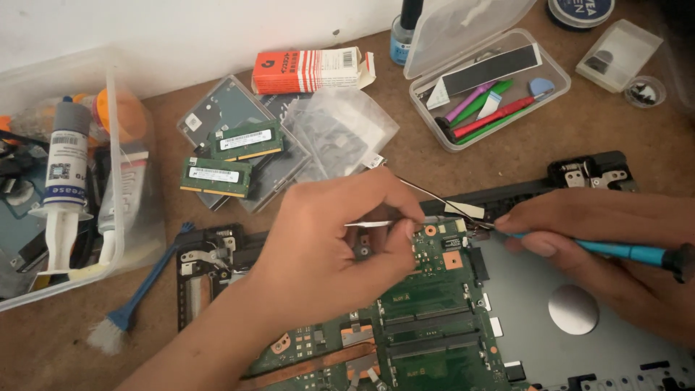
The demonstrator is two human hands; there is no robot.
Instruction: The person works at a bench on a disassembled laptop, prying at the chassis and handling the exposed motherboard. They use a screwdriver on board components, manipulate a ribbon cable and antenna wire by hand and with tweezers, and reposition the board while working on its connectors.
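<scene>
Brown and a bit dusty, the table (405,156) has an opened laptop lying on it, with the green circuit board (427,318) showing. Near the board's top edge, the left hand (326,253) pinches a thin silver strip (369,224) between thumb and fingertips, closed tight on it. The right hand (615,253) is curled shut around a blue screwdriver (622,251), and its tip touches a small part beside the black hinge edge. I think a little piece on the board is being worked loose or set in place. It looks like the next move needs a slow, steady hand, since the parts are tiny and close together.

Further out I count two green memory sticks (228,159) lying on a grey drive. One red and white box (311,69) sits behind them. One clear case (492,87) holds coloured prying tools, too jumbled to count. One blue brush (145,289) lies at the left, next to a clear tub (127,217) with one big white syringe (65,181) in it.
</scene>
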